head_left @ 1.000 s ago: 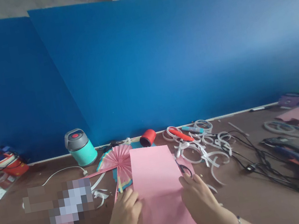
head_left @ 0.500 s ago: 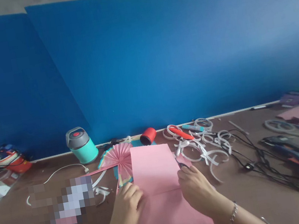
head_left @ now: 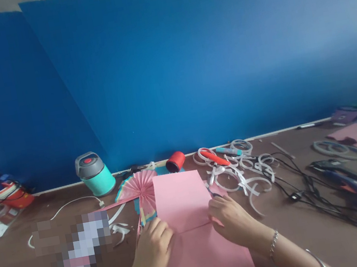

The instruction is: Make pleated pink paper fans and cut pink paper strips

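A long pink paper sheet (head_left: 180, 200) lies on the brown table in front of me, with a crosswise fold line between my hands. My left hand (head_left: 154, 247) presses on the sheet's left edge at that fold, fingers curled. My right hand (head_left: 231, 221) pinches the sheet's right edge at the same fold, fingers together. A bracelet sits on my right wrist. A pink pleated paper fan (head_left: 139, 187) lies just beyond my left hand, partly under the sheet.
A teal flask with grey lid (head_left: 94, 174) and a red spool (head_left: 175, 161) stand by the blue back panel. White paper strips and rings (head_left: 241, 173), black cables (head_left: 313, 192) and a glue gun (head_left: 345, 177) lie right. Clutter sits far left.
Both hands have slid a little further along the sheet, and the fold crease between them is now sharper. The camera view has shifted slightly.
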